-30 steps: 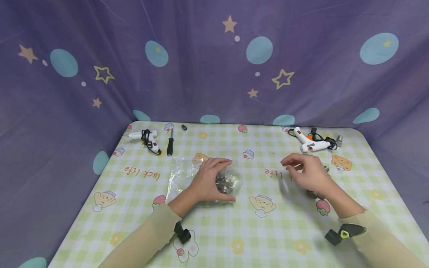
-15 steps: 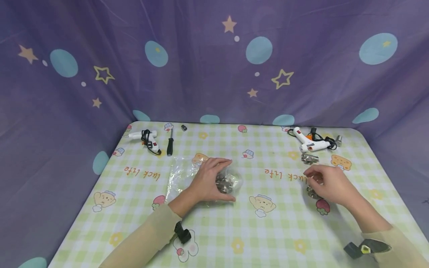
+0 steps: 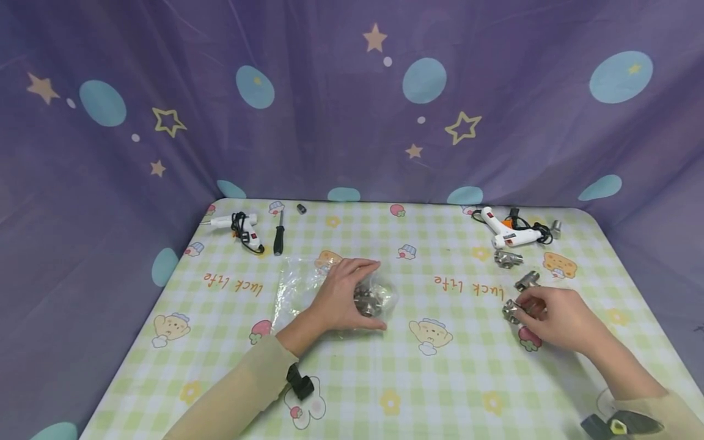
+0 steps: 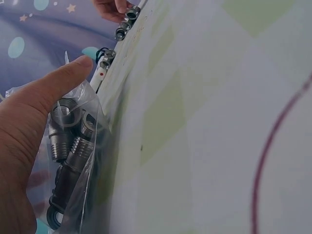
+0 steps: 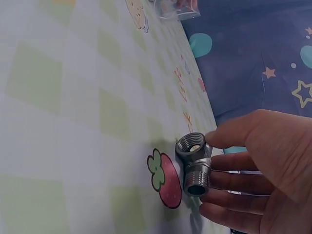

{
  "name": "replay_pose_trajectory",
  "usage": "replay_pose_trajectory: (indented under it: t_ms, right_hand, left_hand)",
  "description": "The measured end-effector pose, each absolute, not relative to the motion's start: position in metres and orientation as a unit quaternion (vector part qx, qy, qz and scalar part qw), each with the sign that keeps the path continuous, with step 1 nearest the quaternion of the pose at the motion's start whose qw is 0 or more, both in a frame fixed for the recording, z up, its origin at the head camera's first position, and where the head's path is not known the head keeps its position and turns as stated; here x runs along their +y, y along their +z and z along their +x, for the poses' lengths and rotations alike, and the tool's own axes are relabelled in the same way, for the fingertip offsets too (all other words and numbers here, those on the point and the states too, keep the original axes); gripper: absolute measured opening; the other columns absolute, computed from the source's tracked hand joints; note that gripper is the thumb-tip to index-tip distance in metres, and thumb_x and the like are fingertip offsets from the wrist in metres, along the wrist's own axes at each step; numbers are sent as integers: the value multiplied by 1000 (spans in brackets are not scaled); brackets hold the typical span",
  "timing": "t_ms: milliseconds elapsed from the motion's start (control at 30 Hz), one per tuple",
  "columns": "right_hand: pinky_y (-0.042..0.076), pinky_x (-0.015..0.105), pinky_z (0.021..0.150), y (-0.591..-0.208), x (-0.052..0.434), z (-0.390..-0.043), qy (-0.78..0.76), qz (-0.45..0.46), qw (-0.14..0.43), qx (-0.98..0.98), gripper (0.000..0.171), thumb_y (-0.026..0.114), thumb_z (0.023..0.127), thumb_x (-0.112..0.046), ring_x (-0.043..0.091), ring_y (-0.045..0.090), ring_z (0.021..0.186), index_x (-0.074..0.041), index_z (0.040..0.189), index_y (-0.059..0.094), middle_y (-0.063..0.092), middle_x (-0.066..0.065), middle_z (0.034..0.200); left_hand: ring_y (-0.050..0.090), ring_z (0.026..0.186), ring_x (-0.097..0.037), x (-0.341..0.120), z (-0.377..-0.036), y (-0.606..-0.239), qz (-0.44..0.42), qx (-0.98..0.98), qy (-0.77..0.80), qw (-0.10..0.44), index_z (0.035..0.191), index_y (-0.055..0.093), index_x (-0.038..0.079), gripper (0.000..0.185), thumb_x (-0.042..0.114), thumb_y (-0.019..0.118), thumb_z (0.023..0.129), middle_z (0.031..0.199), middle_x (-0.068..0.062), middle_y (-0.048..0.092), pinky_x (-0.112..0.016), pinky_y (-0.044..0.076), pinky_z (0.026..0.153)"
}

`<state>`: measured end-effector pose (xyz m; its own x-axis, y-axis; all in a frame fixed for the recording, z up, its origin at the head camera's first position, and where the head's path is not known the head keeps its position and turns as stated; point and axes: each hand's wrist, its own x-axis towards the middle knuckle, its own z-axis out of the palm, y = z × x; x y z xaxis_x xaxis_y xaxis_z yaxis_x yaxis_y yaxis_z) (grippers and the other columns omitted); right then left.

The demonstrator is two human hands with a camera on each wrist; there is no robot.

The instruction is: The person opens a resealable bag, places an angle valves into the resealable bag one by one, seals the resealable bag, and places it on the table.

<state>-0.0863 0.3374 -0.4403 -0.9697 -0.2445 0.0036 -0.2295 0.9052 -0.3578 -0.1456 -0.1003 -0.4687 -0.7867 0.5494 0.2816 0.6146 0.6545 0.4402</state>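
Note:
My left hand [image 3: 340,298] holds a clear plastic bag [image 3: 294,293] of metal fittings on the table, its thumb on one side and fingers on the other. In the left wrist view several threaded pipe fittings [image 4: 73,156] show through the plastic. On the right, my right hand [image 3: 563,318] pinches a threaded metal pipe fitting [image 5: 195,163] between thumb and fingertips, low over the tablecloth beside a printed strawberry. Just behind it lie a second metal fitting [image 3: 527,280] and a third fitting [image 3: 508,259], roughly in a row.
A white glue gun [image 3: 517,237] with a black cord lies at the back right, beside a small metal cylinder [image 3: 556,229]. At the back left are another glue gun [image 3: 236,225], a black-handled screwdriver [image 3: 278,239] and a small dark piece [image 3: 302,209]. A purple curtain [image 3: 341,146] hangs behind.
My right hand has moved right and towards me, from over the table to the front fitting, which it now pinches. The two fittings behind have come into sight. The left hand stays on the bag.

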Motion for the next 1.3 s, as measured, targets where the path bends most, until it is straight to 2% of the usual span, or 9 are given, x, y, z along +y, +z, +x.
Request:
replay_pose_trajectory:
  t_ms: [167,300,567,767,1000,1300]
  right_hand:
    - [49,28,63,-443,340,-85,-175,-115,49,977,30,88,86,-36,1,58,69,-15,104,78,71,-12,83]
    - [48,30,64,-446,344,-85,-169,-112,65,977,35,90,84,-36,0,55,68,-13,107,78,70,-12,82]
    - [52,26,64,-449,345,-85,-191,-106,55,974,35,90,84,-37,-4,60,69,-11,104,79,75,-11,84]
    - [55,25,65,-446,337,-88,-204,-115,8,972,31,91,84,-33,0,66,70,-12,104,80,77,-8,86]
    - [59,26,68,-436,319,-99,-241,-126,-10,962,32,88,88,-39,4,70,75,-14,108,79,78,-5,90]
    - [63,28,73,-430,280,-119,-286,-173,-23,942,24,85,92,-30,6,71,81,-15,110,78,77,-5,92]
  left_hand:
    - [53,140,-25,-99,-146,-469,-321,-907,-266,64,154,57,12,123,66,100,52,153,0,58,-55,40,124]
    - [53,140,-24,-97,-146,-470,-324,-905,-269,62,154,57,12,122,65,100,53,153,0,58,-56,40,124]
    - [54,140,-25,-93,-145,-469,-327,-903,-270,62,154,57,12,122,65,100,53,153,0,58,-56,38,126]
    - [54,139,-25,-94,-145,-469,-328,-904,-268,64,153,57,12,121,66,99,54,152,-1,58,-56,38,126]
    - [55,138,-26,-96,-142,-469,-332,-903,-263,72,152,58,10,121,67,99,53,152,-1,59,-57,37,126]
    - [55,138,-25,-96,-145,-465,-333,-904,-257,76,152,58,10,122,67,100,51,152,-1,60,-55,41,123]
